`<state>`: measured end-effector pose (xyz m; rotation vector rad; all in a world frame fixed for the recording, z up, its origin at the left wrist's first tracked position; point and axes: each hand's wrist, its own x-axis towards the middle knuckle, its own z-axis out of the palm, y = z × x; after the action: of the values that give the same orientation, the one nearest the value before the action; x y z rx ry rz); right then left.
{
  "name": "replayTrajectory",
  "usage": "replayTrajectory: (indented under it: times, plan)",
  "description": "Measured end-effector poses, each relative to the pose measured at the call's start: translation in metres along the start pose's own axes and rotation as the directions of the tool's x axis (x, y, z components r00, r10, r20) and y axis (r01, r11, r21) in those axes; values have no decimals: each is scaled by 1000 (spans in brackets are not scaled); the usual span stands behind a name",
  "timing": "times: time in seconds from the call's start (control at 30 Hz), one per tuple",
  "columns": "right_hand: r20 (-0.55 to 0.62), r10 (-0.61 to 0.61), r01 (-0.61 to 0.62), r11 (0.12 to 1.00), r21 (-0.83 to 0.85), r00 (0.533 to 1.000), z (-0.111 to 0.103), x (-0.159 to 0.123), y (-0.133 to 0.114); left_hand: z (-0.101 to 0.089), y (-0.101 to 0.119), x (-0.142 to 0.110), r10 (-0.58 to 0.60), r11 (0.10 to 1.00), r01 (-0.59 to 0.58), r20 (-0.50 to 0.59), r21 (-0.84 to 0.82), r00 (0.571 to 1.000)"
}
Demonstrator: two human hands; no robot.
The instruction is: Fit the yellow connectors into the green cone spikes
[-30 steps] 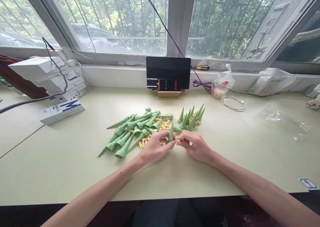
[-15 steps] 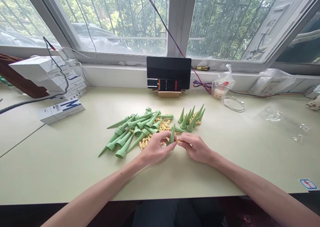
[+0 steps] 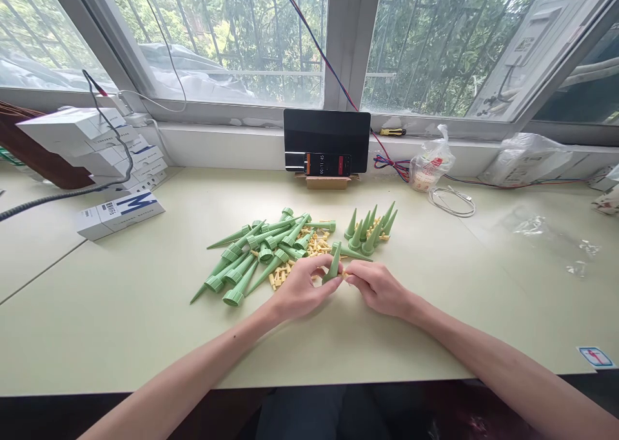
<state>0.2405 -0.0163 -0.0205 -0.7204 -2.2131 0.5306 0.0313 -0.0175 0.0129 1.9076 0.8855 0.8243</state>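
Observation:
My left hand (image 3: 305, 288) is closed around the base of a green plastic watering spike (image 3: 333, 266), which it holds point up. Against the spike's right side, my right hand (image 3: 380, 288) pinches a small yellow plastic valve (image 3: 344, 274); most of it is hidden by the fingers. Beyond my left hand lies a heap of loose green spikes (image 3: 239, 290), with small yellow pieces (image 3: 282, 275) scattered among them. A group of upright green spikes (image 3: 371, 239) with yellow parts stands behind my right hand. One more spike (image 3: 356, 253) lies on its side just beyond my fingers.
A phone (image 3: 327, 164) showing a timer leans on a dark screen (image 3: 327, 133) at the back of the table (image 3: 145, 324). White boxes (image 3: 120, 214) stand at the left. A plastic bag (image 3: 432, 159), a coiled white cable (image 3: 452, 202) and clear wrappers (image 3: 532, 226) lie to the right.
Both hands stay nearly in place, holding the same spike and valve. My right fingers have shifted very slightly to the right. The phone's timer has advanced.

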Motion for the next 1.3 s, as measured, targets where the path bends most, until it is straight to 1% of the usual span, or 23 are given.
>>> replayTrajectory:
  times: [0.07,0.17,0.27,0.33,0.47,0.57,0.7,0.97,1.13,1.3]
  plan:
    - [6,10,-10,1000,0,1000,0,0,1,0,0,0,-3,1000,3,-3,7,1000]
    - [3,58,-58,998,1,998,1,1,0,0,0,0,-31,999,31,-19,-14,999]
    - [-35,113,-112,993,25,993,1,2,-2,-1,-2,1,-76,992,73,-29,-99,997]
    - [-67,127,-124,991,47,990,1,2,-2,-1,-3,2,-100,982,95,-24,-161,995]
    - [-107,97,-93,995,45,989,2,1,-1,-2,-5,3,-132,956,130,11,-263,991]
    - [-109,49,-48,999,13,993,3,-1,1,-2,-5,3,-147,943,150,33,-296,989]
    - [-80,11,-14,999,-42,997,4,-2,3,-2,-3,2,-161,942,168,51,-290,986]
    - [-40,-36,31,994,-103,999,1,-2,0,-1,-2,3,-141,951,150,53,-269,989]
    - [-40,-41,37,994,-102,998,0,0,-2,-1,-2,2,-113,968,119,40,-221,993]
    - [-32,-20,18,997,-71,999,1,-1,-1,-1,-3,0,-79,988,81,26,-134,997]
